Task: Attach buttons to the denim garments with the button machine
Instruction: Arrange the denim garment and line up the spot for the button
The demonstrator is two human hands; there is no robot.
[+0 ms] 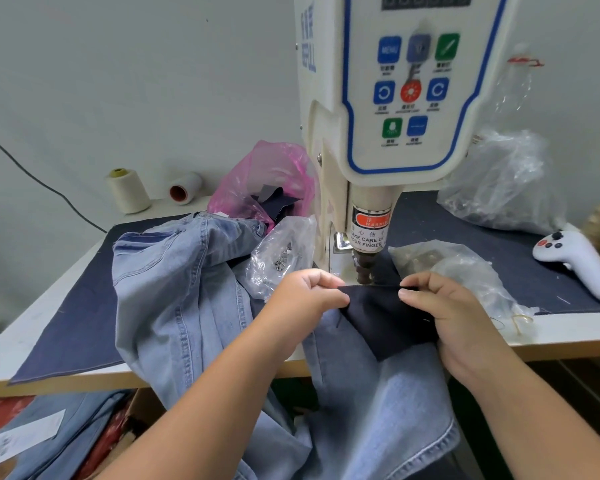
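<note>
head view, left to right: we see thread cones (pixel 128 191) by wall, light denim garment (pixel 174 289) draped over table edge (pixel 49 377). our left hand (pixel 305 299) pinches left corner of dark denim piece (pixel 385 317), right hand (pixel 444 313) pinches right corner, its top edge just below button machine (pixel 388 109) head. white controller (pixel 575 261) far right.

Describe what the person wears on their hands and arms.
Nothing is worn: the left hand and right hand are bare, without gloves, rings or a watch. Both forearms are uncovered up to the picture's edge; no sleeve shows.
</note>
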